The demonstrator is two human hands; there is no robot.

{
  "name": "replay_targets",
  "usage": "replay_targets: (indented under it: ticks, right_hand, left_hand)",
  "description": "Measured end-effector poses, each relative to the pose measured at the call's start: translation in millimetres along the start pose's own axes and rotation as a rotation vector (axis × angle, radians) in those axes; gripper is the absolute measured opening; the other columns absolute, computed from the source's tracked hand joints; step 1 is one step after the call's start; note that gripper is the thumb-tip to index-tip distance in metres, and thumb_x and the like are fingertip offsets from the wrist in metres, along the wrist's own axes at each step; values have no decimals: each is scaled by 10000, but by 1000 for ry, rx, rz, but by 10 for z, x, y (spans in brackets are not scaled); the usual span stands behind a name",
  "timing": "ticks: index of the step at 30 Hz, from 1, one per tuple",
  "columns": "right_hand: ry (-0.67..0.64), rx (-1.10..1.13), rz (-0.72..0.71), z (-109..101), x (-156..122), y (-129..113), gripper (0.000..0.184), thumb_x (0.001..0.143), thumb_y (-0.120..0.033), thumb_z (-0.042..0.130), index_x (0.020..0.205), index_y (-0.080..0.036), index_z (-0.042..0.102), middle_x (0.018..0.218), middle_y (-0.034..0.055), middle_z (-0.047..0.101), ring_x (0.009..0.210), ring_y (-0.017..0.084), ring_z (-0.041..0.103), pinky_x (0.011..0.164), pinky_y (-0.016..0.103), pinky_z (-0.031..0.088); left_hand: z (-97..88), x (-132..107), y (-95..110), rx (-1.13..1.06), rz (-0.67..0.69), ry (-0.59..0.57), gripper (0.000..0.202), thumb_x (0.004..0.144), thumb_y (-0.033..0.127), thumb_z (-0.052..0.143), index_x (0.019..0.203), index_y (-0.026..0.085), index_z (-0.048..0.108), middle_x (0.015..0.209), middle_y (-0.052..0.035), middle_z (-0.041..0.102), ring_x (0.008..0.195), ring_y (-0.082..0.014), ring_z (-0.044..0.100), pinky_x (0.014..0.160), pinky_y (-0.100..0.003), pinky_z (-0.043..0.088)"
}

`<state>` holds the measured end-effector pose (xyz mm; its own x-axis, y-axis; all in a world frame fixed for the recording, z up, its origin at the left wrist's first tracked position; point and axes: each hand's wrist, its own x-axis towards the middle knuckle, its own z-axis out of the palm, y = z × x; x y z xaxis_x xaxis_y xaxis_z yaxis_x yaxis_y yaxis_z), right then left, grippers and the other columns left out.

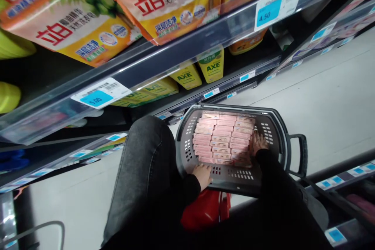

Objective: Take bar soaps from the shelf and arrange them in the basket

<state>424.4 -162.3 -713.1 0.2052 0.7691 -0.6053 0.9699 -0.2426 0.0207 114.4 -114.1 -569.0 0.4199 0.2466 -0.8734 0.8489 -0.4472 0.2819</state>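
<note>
Currently the grey shopping basket point(274, 125) sits low on the floor, in front of the person's knee point(146, 140), packed with pink boxes point(224, 137) laid flat in tight rows, which keeps the stack level and readable from above. Left hand point(202, 174) rests on the near rim just below the rows, fingers point(205, 181) spread and pressing the plastic, not wrapped around anything; it appears to steady the basket. Right hand point(259, 141) lies at the right edge of the boxes, fingers point(257, 137) loosely curled against the outermost row; whether they pinch a box cannot be told. A red object point(205, 207) sits under the basket's near side. Shelves with yellow AXE bottles point(211, 66) and orange detergent bags point(170, 0) rise beyond the fingertips.
</note>
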Motion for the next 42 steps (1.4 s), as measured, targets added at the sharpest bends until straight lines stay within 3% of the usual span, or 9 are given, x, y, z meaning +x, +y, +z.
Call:
replay_targets:
  ticks: [3,6,11,17,24,28,31,42]
  right_hand:
    - [14,-80,-54,77,-33,5,866,724,-264,591,1458,42,249,1521,263,278,1385,410,270,1140,488,260]
    - [2,-109,-86,35,-11,10,860,698,-223,600,1443,54,272,1467,273,354,1341,432,311,1110,522,280]
    - [50,-77,-20,-104,18,-37,742,742,-185,537,1423,16,323,1393,251,436,1256,390,399,1057,543,310]
    - [27,-35,45,-96,25,-55,734,769,-190,513,1444,-3,295,1420,242,419,1307,370,362,1075,548,279]
    - [71,-155,-19,-58,68,28,602,869,-172,347,1423,62,326,1470,260,378,1410,373,243,1155,513,197]
    - [44,-223,-34,-61,81,130,591,845,-53,250,1416,38,372,1458,247,406,1409,327,287,1180,502,170]
    - [25,-250,-51,-32,85,171,595,849,-40,214,1418,61,357,1432,258,433,1387,357,312,1165,529,194]
    - [-5,-183,-113,7,116,152,642,793,-80,359,1414,81,349,1404,252,468,1368,385,301,1182,582,120]
  left_hand:
    - [36,4,10,11,9,-12,489,846,343,575,1273,105,568,1247,-175,604,1187,-352,524,1003,-494,415]
    - [25,-2,11,25,2,-25,472,850,341,567,1260,107,577,1228,-170,615,1172,-349,535,1000,-493,417]
    - [-17,-3,23,33,-9,-27,469,859,317,554,1273,98,572,1218,-166,623,1170,-344,538,992,-486,429]
    - [-23,-27,36,36,-5,-33,470,857,323,555,1268,97,573,1217,-171,620,1173,-344,539,997,-481,431]
    - [-19,-17,46,31,-9,-11,447,854,327,556,1241,105,586,1195,-172,632,1162,-343,543,979,-482,437]
    - [-12,-6,54,13,-13,-21,471,858,328,562,1269,98,573,1204,-170,629,1172,-347,537,991,-483,432]
    - [7,0,47,7,-18,-29,468,861,325,561,1267,93,575,1218,-170,622,1176,-351,534,997,-491,430]
    - [0,-13,-2,24,-50,-36,436,872,320,545,1250,103,578,1210,-166,627,1171,-338,544,995,-482,434]
